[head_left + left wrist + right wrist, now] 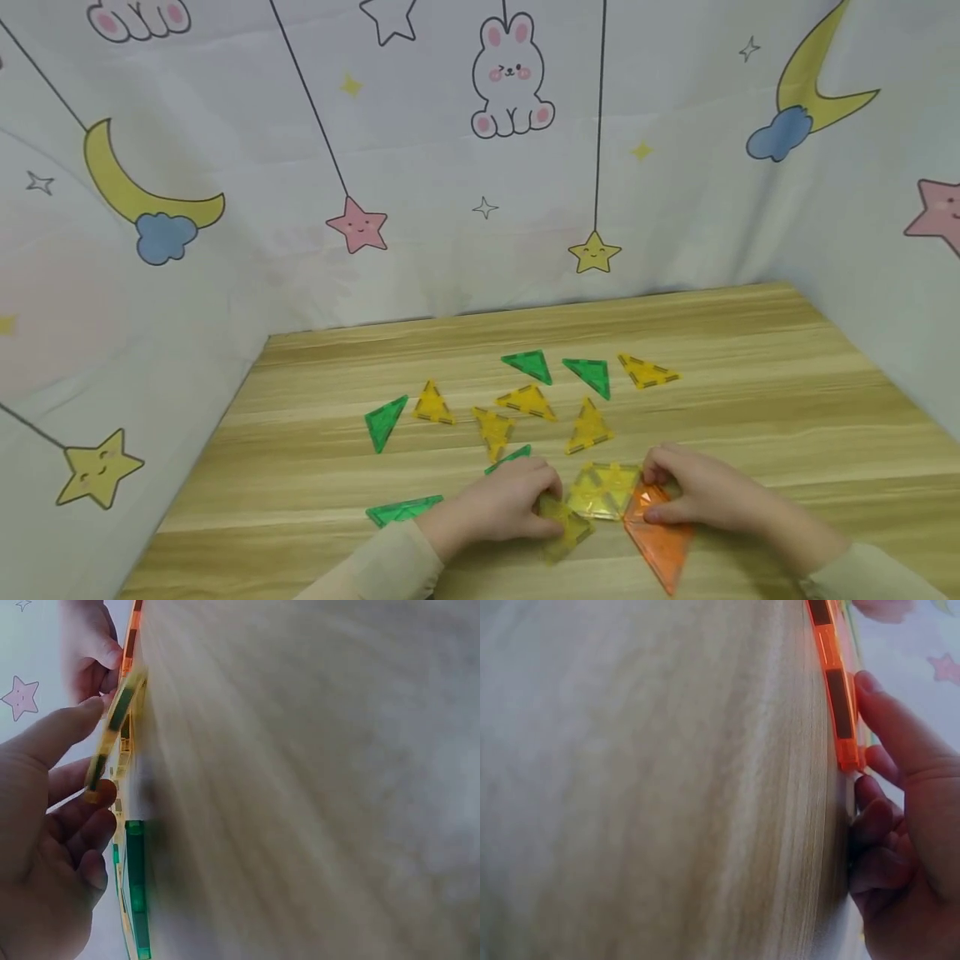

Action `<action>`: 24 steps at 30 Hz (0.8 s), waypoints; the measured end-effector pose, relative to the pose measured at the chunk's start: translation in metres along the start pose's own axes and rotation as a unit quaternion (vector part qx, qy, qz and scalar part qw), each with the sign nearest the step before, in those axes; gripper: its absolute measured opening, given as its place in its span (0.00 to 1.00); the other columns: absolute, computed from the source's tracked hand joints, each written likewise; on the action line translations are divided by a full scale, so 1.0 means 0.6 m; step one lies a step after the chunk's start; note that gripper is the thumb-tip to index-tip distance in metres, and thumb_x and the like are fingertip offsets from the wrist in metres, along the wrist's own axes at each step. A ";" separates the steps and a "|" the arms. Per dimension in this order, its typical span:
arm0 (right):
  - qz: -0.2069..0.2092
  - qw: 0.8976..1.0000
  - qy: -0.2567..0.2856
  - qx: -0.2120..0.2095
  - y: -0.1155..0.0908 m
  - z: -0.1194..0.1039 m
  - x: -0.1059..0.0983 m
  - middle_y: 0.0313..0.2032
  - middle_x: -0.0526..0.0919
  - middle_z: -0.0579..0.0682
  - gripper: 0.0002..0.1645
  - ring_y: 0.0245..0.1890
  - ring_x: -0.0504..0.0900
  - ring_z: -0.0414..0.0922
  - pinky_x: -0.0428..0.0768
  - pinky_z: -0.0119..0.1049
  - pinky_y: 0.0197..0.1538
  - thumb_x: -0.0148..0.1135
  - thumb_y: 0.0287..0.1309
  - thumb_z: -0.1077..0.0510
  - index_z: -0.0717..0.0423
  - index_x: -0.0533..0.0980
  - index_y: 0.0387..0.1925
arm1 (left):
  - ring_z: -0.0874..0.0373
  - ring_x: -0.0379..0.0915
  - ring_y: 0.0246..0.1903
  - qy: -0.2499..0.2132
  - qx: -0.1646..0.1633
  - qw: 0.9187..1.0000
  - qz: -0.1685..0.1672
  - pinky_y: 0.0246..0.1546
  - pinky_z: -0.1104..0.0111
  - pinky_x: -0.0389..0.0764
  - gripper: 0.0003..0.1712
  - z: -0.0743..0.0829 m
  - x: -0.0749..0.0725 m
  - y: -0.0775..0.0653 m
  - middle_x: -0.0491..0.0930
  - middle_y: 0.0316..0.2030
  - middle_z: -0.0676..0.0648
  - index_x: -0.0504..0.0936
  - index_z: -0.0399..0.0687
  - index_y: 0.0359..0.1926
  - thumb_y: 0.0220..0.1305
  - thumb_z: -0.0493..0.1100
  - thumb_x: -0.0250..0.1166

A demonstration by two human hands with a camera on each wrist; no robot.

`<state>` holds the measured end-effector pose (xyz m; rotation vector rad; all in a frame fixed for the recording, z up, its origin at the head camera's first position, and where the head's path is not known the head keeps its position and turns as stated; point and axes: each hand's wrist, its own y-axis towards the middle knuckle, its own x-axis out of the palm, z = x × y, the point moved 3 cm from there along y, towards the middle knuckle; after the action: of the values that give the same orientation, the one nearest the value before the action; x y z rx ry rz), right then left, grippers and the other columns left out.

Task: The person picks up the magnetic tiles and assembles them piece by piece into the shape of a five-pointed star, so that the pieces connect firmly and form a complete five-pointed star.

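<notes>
My left hand [498, 508] pinches a clear yellow triangular magnetic tile [572, 533] between thumb and fingers. In the left wrist view this yellow tile [112, 739] is tilted, its near end raised off the table. My right hand [701, 492] grips an orange magnetic tile [645, 500], thumb on its face and fingers at its far edge. Below it lies another orange triangular tile [663, 550], touching along a seam. Left of the orange pieces, several yellow tiles [603, 490] lie flat, edge to edge. The right wrist view shows an orange tile's edge [840, 701] close to the tabletop.
Loose yellow triangles [495, 432] and green triangles [385, 423] lie scattered behind the hands on the wooden table [300, 467]. One green tile [405, 510] is beside the left wrist; another [512, 457] is partly hidden by the left hand. Printed cloth [420, 275] surrounds the table's back and sides.
</notes>
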<state>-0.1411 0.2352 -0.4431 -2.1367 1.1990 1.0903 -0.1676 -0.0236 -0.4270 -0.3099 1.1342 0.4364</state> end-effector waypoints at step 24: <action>0.015 0.999 -0.028 0.001 0.003 -0.010 0.002 0.28 0.65 0.38 0.24 0.29 0.64 0.34 0.64 0.29 0.31 0.65 0.46 0.33 0.42 0.67 0.32 | 0.71 0.57 0.34 0.058 0.091 0.994 -0.004 0.37 0.81 0.59 0.21 0.020 0.009 0.008 0.68 0.35 0.61 0.82 0.57 0.48 0.53 0.55 0.69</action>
<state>-0.1401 0.2294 -0.4409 -2.0778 1.2085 1.1534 -0.1588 -0.0130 -0.4272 -0.1815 1.2769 0.3076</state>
